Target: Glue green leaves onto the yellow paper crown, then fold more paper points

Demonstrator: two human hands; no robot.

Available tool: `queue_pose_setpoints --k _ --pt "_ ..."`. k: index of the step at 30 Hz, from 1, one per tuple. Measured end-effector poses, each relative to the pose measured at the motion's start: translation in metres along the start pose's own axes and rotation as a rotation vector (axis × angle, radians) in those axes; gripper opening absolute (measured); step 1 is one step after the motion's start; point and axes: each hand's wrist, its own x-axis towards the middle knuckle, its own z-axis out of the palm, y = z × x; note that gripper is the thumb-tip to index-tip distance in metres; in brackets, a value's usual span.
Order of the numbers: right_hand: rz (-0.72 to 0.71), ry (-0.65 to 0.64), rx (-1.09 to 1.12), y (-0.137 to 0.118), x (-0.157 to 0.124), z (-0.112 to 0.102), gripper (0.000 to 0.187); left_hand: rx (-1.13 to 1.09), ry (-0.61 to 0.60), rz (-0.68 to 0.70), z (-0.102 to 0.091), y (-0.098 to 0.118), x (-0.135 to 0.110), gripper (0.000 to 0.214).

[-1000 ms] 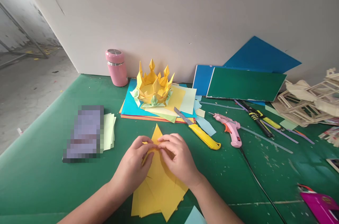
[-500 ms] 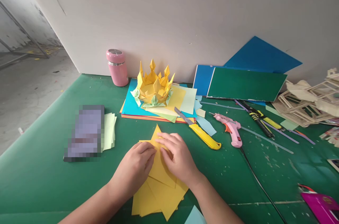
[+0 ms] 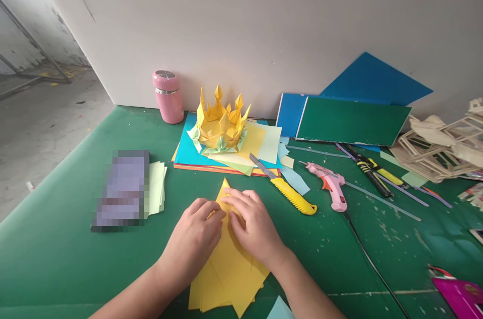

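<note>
A sheet of yellow folding paper [image 3: 231, 244], with a pointed top, lies on a loose stack of yellow paper sheets [image 3: 217, 291] in front of me. My left hand [image 3: 199, 231] has its fingers pinched on the paper's left edge near the tip. From the other side, my right hand [image 3: 252, 226] holds the paper down with bent fingers and thumb close to the same tip. The fingertips of both hands nearly meet, and the left edge of the paper is hidden under my left hand.
Behind stands a yellow paper crown [image 3: 221, 128] on coloured sheets. A yellow utility knife [image 3: 289, 190] and pink glue gun [image 3: 328, 183] lie to the right, beside pliers [image 3: 368, 170] and a wooden stick model [image 3: 439, 153]. On the left are a pink flask [image 3: 169, 102] and blurred dark object [image 3: 124, 188].
My left hand has moved slightly right and up toward the tip. The paper flap that stuck out on the left is now folded inward. My right hand has barely moved.
</note>
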Motion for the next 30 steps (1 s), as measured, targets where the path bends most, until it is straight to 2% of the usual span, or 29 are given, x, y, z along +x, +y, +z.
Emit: queue_pose_setpoints --k 6,18,26,30 --pt "0.018 -0.033 -0.087 -0.006 0.004 0.0 0.038 -0.051 -0.046 -0.058 0.004 0.0 -0.001 0.03" --pt "0.001 -0.137 -0.239 -0.003 0.022 -0.006 0.028 0.025 -0.056 -0.033 0.009 -0.001 -0.004 0.031" --pt "-0.014 -0.083 -0.103 0.006 0.019 -0.014 0.021 0.042 -0.055 -0.049 0.01 -0.002 -0.004 0.032" --pt "-0.031 -0.046 -0.16 0.007 0.014 -0.011 0.032 0.047 -0.042 -0.062 0.01 -0.001 -0.002 0.029"
